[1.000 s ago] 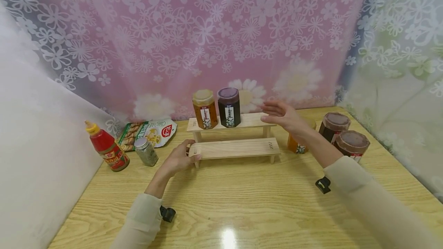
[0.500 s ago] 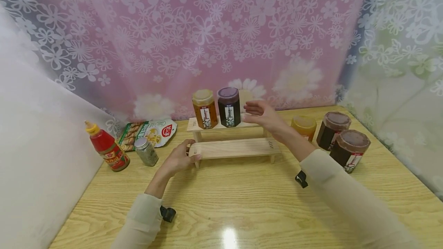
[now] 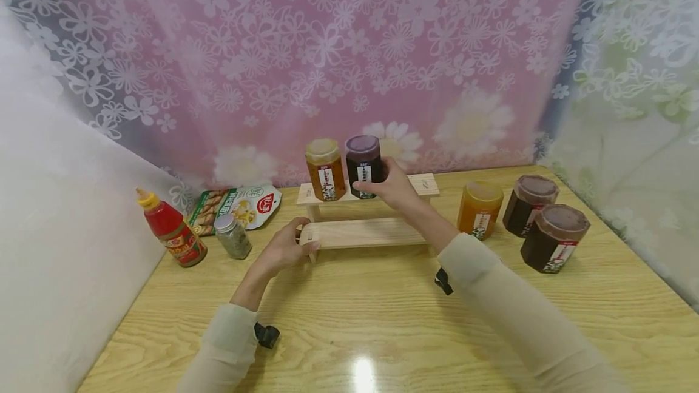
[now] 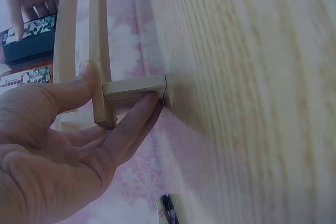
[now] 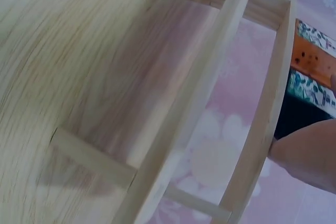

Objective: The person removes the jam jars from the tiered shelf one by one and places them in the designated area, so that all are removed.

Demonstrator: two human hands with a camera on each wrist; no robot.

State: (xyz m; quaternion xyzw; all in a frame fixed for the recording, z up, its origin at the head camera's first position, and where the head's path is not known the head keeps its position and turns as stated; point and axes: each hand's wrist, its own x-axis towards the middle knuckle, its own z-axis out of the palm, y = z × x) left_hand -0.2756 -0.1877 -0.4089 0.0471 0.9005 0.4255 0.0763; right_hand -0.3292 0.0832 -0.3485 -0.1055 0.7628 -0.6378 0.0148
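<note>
A two-tier wooden rack (image 3: 355, 233) stands on the table. My left hand (image 3: 286, 246) grips the left end of its lower tier. In the left wrist view, the thumb lies on the board and the fingers (image 4: 137, 120) reach round the short leg. On the upper tier, a dark jam jar (image 3: 363, 165) with a purple lid stands upright, right of an amber jam jar (image 3: 326, 170). My right hand (image 3: 394, 187) holds the dark jar, thumb across its front and fingers at its right side; the far fingertips are hidden.
To the right stand an orange jar (image 3: 479, 210) and two dark jars, one behind (image 3: 528, 205) and one nearer (image 3: 554, 238). At left are a red sauce bottle (image 3: 172, 232), a small spice jar (image 3: 232, 236) and a foil food pouch (image 3: 253, 208). A floral curtain (image 3: 349, 65) hangs behind.
My right hand has moved left, from over the rack's right end to the dark jar, and now holds it. My left hand keeps its grip on the rack.
</note>
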